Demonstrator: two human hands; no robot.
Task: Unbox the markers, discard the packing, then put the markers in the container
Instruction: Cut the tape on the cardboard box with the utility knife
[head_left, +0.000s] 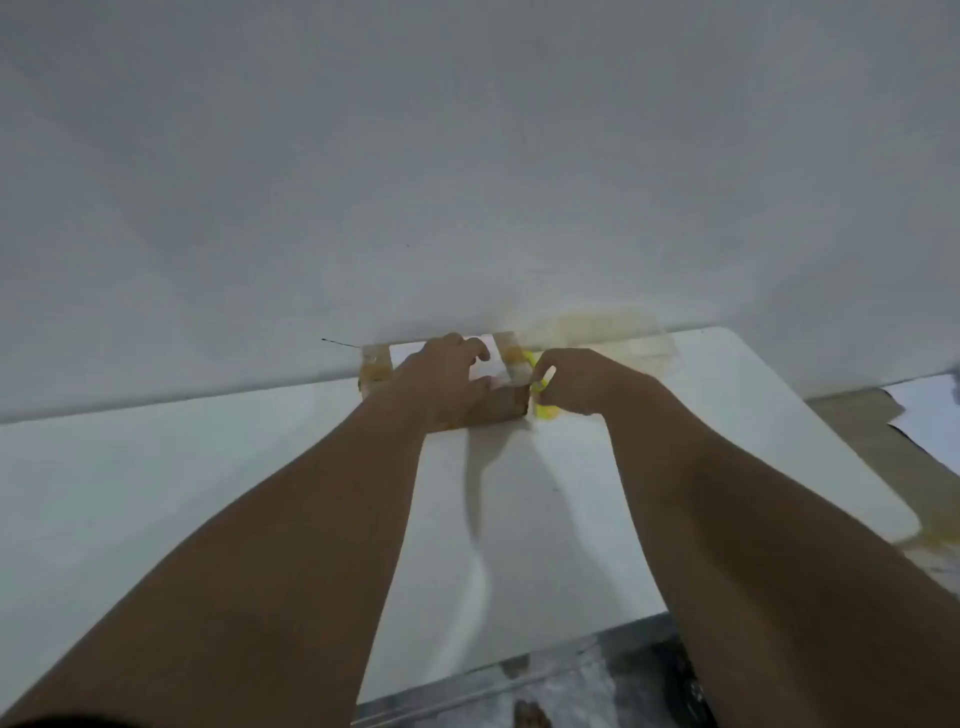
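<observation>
At the far edge of the white table (208, 493), against the wall, both hands work on a small cardboard box (506, 405). The left hand (441, 384) lies over the box's near side with fingers curled down across its top, most likely to pin it still while the other hand works. Just to the right, touching the box's end, the right hand (576, 382) is closed in a pinch around something bright yellow (543, 395), which shows above and below the fingers. It may be a marker or a yellow piece of packing being drawn out of the box's end; blur makes it impossible to say which.

Beyond the left hand's fingertips, brownish flaps or tape (376, 366) stand up along the box's far side, so the box seems partly opened. Behind the right hand, a faint, clear plastic shape (613, 338) rests against the wall, possibly the container, though its outline is barely readable. The box's contents are hidden under the left hand, and no other markers show.
</observation>
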